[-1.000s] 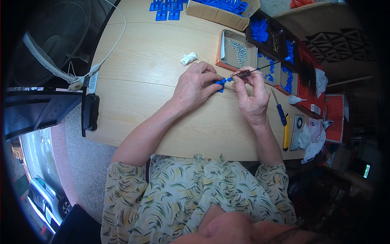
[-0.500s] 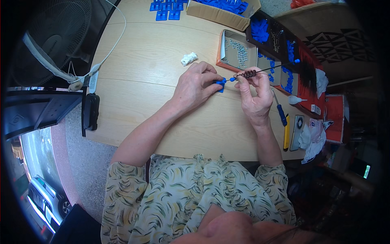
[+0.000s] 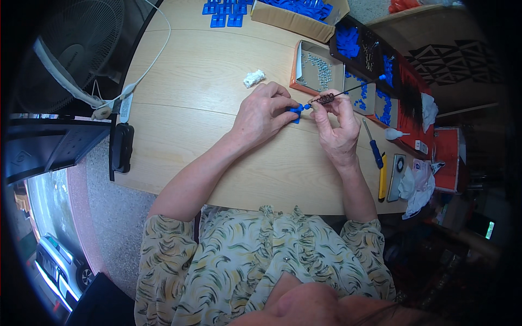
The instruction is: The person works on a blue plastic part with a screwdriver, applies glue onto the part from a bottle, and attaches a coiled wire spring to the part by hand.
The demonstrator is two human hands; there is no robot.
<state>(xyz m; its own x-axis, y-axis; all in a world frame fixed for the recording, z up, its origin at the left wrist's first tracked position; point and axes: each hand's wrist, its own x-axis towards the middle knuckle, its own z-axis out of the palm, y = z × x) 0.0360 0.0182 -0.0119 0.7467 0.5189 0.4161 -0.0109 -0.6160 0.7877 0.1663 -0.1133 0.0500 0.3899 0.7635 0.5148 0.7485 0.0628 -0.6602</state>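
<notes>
My left hand pinches a small blue plastic piece against the wooden tabletop. In my right hand is a thin black rod with a coiled spring section, held between thumb and fingers. One end of the rod carries a blue tip, pointing up and away to the right. At the other end, a blue bead-like part sits right beside the piece under my left fingers. Whether the two blue parts are joined cannot be made out.
Beyond my hands lies a crumpled white tissue. An open box of small metal parts adjoins trays of blue pieces. Along the right are a screwdriver, a yellow cutter and a phone. Assembled blue blocks stand far back.
My right hand has moved slightly left, bringing the rod's near end and its blue bead closer to the blue piece. The left hand stays put.
</notes>
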